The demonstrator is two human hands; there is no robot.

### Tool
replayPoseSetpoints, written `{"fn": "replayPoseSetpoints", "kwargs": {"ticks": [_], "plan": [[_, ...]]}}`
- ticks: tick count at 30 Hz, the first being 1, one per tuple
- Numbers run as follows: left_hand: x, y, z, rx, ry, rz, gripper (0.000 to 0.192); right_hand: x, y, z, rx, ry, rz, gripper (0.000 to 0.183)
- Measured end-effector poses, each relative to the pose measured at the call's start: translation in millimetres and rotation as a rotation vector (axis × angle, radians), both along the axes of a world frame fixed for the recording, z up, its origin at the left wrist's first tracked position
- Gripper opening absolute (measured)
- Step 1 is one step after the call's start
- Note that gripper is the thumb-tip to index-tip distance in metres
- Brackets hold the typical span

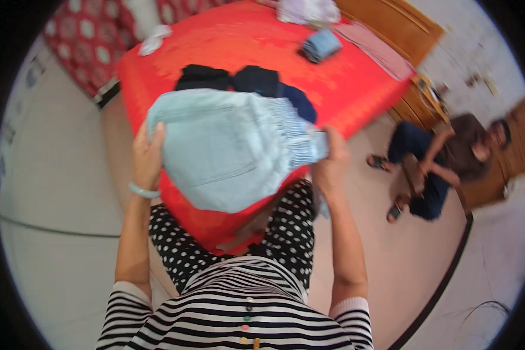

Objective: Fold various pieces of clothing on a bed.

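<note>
A light-blue denim garment (210,148) with a gathered elastic waistband and a stitched pocket is held up in front of me, between both hands. My left hand (148,153) grips its left edge, thumb on top. At the other side, my right hand (332,157) has hold of the waistband end. Behind the denim, partly covered by it, a black folded cloth (204,78), a dark folded cloth (257,80) and a navy cloth (298,101) lie on the red bed cover (192,39).
A rolled blue garment (323,43), a pink cloth (376,48) and a pale lilac cloth (308,11) lie farther back on the bed. A white cloth (154,40) is at the left edge. Patterned red curtains (87,43) hang left. A person (446,162) sits at right, beside wooden furniture.
</note>
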State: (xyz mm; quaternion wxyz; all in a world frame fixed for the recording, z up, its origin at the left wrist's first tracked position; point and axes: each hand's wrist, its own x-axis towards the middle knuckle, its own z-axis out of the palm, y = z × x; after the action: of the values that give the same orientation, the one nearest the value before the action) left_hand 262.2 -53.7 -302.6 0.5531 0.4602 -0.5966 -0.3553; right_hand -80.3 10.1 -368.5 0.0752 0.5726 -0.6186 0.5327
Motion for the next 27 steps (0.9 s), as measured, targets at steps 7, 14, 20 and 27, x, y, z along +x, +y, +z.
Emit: {"fn": "replayPoseSetpoints", "kwargs": {"ticks": [7, 14, 20, 27], "plan": [[95, -21, -34, 0.082, -0.053, 0.156, 0.039, 65, 5, -8, 0.171, 0.369, 0.251, 0.053], [151, 9, -204, 0.264, -0.811, 0.107, 0.069, 87, 46, -141, 1.227, 0.428, 0.633, 0.054], [62, 51, -231, 0.216, -0.853, -0.088, 0.089, 74, 60, -203, 1.020, -0.007, 0.650, 0.049], [13, 52, -241, 0.303, -1.211, 0.078, 0.098, 69, 37, -233, 1.032, -1.463, 0.259, 0.049]]}}
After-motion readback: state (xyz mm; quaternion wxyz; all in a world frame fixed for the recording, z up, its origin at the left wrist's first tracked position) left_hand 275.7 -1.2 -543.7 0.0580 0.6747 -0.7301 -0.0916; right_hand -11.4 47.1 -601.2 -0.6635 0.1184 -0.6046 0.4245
